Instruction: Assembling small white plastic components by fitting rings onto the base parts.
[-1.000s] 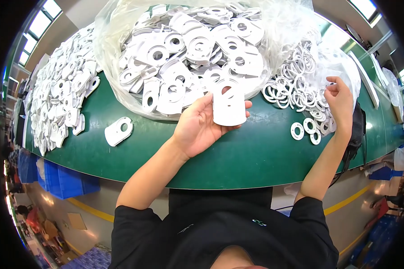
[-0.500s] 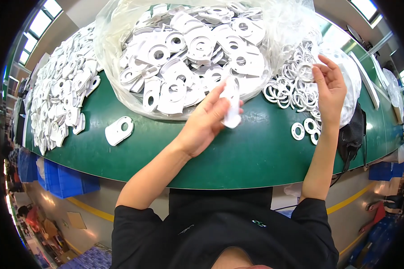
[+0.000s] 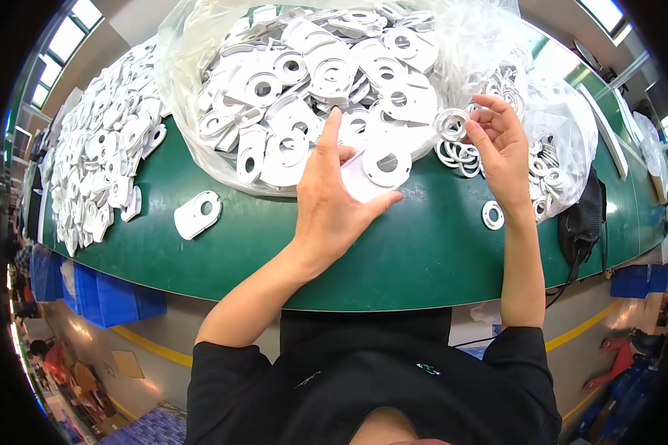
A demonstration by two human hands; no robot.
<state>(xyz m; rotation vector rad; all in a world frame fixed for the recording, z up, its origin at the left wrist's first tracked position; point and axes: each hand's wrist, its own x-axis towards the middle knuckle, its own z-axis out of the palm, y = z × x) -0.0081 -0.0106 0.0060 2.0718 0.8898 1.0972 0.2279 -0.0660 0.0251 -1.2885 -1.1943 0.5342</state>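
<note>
My left hand point(image 3: 326, 196) holds a white plastic housing part point(image 3: 358, 184) with a round hole, its thumb and fingers spread around the edges. The round end of this part faces right, over the near edge of the plastic bag. To the right, my right hand point(image 3: 499, 144) pinches a white ring point(image 3: 451, 124) between thumb and fingers, held up a short way from the housing part. Below that hand, a single flat ring point(image 3: 492, 215) lies on the green table. Behind my right hand is a heap of loose rings point(image 3: 545, 174), partly hidden by it.
A large clear bag point(image 3: 193, 141) full of white housing parts stands at the back middle. More such parts form a pile point(image 3: 100, 148) at the left, and one lone part point(image 3: 198, 215) lies before it. A black mesh item point(image 3: 583, 219) sits at the right on the green table point(image 3: 408, 274).
My right hand has moved left with the ring toward the housing part. My left hand has turned the part so its round face shows, and its fingers have spread.
</note>
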